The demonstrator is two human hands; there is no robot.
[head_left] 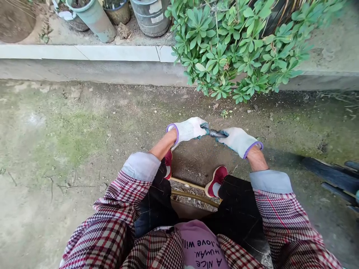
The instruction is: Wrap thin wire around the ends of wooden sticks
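Both my hands wear white knit gloves with purple cuffs. My left hand and my right hand meet in front of my knees. Their fingers are closed on the two ends of a short dark grey metal tool held level between them. I cannot make out what kind of tool it is. My feet in red shoes rest on bare soil below the hands. My sleeves are red and white plaid.
A leafy green shrub hangs over a low concrete curb just beyond my hands. Several pots and buckets stand behind the curb. A mossy concrete floor spreads to the left. Dark objects lie at the right edge.
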